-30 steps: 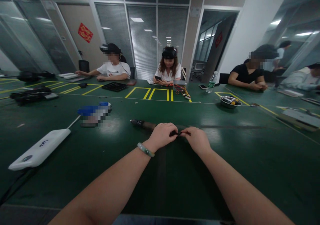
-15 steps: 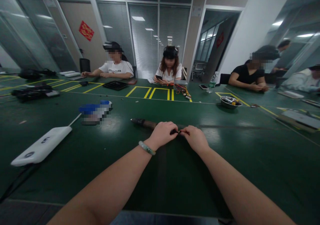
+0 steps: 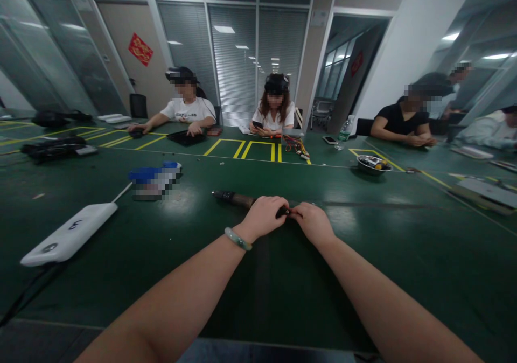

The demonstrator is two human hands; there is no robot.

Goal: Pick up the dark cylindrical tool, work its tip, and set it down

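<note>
Co-worker's hand (image 3: 194, 130) moved onto a black tray (image 3: 180, 138) — own fingers (image 3: 298, 211) pinch black plastic (image 3: 282, 212).

There is only one camera, and it is worn on the person's head. It looks forward and down along a long green workbench (image 3: 363, 277). The left hand (image 3: 264, 217) and the right hand (image 3: 313, 224) are very near to the lens, low in the middle of the picture, and both forearms come in from the bottom edge. Farther away, seated people (image 3: 274, 115) are across the bench, and behind them are window blinds (image 3: 234, 61) and a doorway (image 3: 347, 67). The wide lens bends the lines near the edges.
</note>
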